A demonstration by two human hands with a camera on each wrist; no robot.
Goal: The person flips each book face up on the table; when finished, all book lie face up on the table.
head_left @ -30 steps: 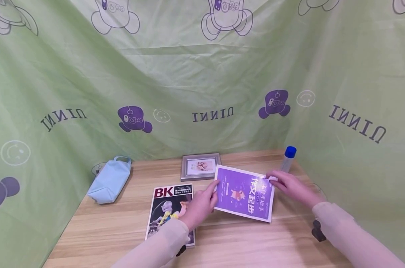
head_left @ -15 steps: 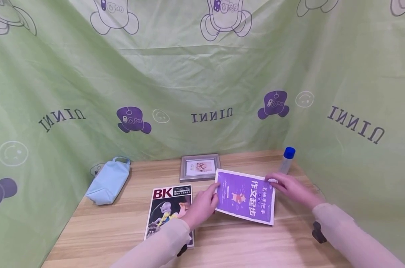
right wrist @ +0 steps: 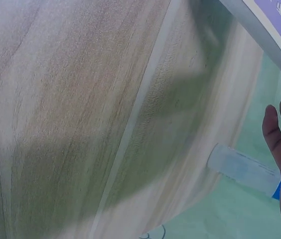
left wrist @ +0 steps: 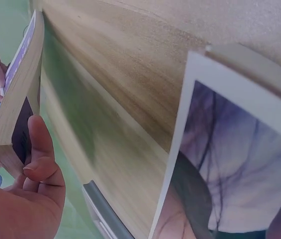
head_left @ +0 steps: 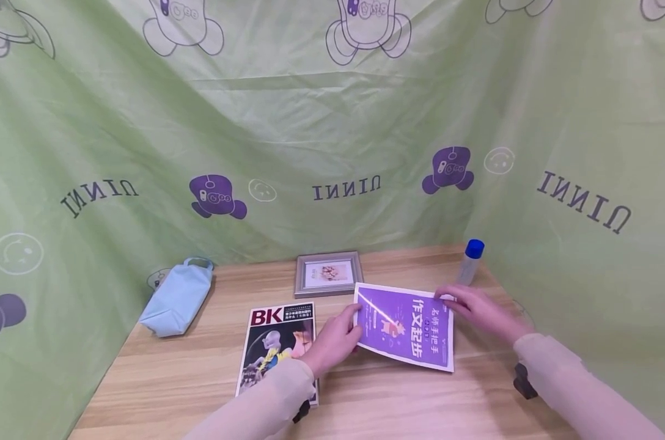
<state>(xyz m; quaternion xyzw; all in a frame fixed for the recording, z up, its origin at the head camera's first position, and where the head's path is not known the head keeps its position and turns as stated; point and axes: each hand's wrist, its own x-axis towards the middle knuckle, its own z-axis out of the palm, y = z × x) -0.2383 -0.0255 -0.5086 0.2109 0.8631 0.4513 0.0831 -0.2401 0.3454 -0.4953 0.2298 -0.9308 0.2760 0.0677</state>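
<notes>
My left hand [head_left: 332,339]: reaches in from the near left, thumb and fingers pinching the purple book [head_left: 406,333] at its left edge
My right hand [head_left: 472,308]: fingers grip its far right corner
Book: raised above the table [head_left: 189,373], right of the magazine [head_left: 277,348]

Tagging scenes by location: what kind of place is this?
Probably a staged recording booth, not a lived-in room. A printed green cloth backdrop wraps three sides of a small wooden table, and only a few props lie on it, among them a picture frame, a magazine, and the purple book both hands hold.
</notes>
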